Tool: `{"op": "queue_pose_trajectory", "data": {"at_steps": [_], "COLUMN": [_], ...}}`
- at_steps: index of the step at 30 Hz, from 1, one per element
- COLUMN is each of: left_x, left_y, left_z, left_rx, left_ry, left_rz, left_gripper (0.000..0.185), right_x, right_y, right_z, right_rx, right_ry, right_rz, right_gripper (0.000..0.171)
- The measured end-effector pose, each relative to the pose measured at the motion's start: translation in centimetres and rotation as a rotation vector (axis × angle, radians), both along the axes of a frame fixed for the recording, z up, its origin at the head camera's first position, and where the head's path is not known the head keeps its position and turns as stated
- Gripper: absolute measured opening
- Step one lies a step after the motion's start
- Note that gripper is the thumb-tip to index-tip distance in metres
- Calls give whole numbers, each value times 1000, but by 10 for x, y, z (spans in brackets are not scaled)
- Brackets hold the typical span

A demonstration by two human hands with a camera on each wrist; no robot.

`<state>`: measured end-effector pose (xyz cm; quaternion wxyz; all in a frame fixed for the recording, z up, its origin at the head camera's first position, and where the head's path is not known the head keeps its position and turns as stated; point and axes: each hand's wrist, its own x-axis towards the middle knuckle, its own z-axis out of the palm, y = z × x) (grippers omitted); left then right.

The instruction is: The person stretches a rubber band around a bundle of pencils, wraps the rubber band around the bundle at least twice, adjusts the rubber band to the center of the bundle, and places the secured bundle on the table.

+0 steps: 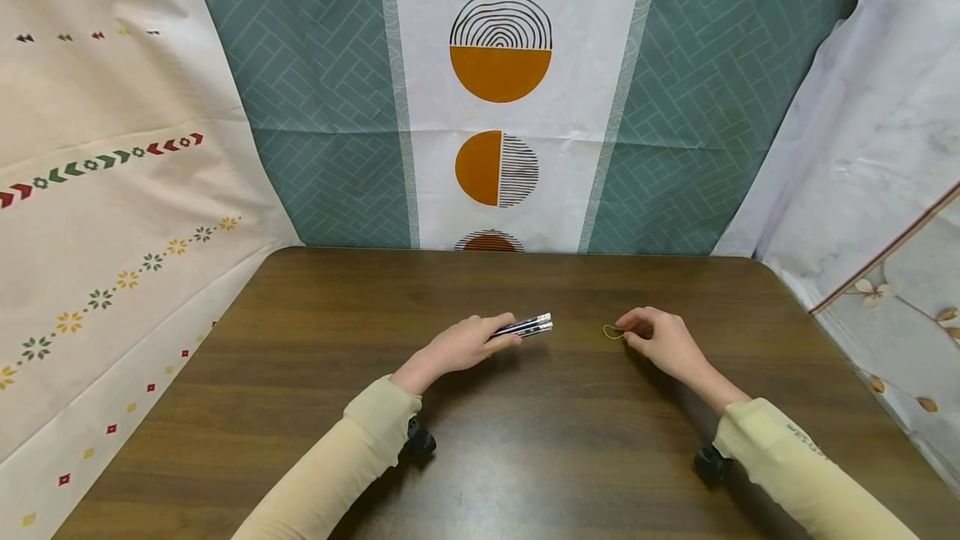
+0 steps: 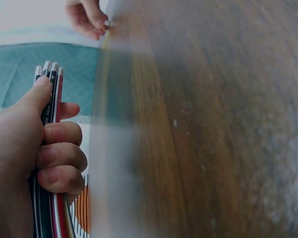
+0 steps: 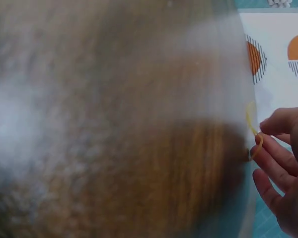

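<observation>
A bundle of several pencils (image 2: 51, 99) lies in my left hand (image 1: 467, 343), whose fingers curl round it. Their white eraser ends (image 1: 545, 322) stick out past the thumb toward the right in the head view; black, red and gold barrels show in the left wrist view. Between thumb and fingertips, my right hand (image 1: 667, 343) pinches a thin yellow rubber band (image 3: 250, 118). The band (image 1: 611, 332) hangs as a small loop on the left side of the fingers. A gap separates the pencil ends from the band, and both hands are over the table.
The brown wooden table (image 1: 525, 457) stretches under both arms, its far edge against a green and white patterned cloth (image 1: 322, 107). A cream printed cloth (image 1: 112, 232) hangs at the left, a pale marbled one (image 1: 885, 132) at the right.
</observation>
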<state>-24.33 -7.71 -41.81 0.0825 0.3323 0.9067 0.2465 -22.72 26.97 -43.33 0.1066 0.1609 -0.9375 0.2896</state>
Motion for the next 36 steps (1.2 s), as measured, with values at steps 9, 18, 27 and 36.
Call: {"op": "queue_pose_trajectory", "data": {"at_steps": [9,18,27,36], "left_x": [-1,0,-1,0], "left_y": [-2,-2,-2,-3], "left_z": [-1,2,0,-1], "left_rx": [-11,-7,-21,-23], "left_ry": [6,6,11,12], "left_rz": [-13,-3,-11,-14], "left_gripper": [28,27,28,27], "right_x": [-4,-1,6,11], "right_y": [0,-8,-14,-15], "right_z": [0,11,18,20], "right_rx": [103,176,149,139], "right_ry": [-12,-165,-416,-471], "right_rz": [18,114,300,498], "right_gripper": [13,9,9,10]}}
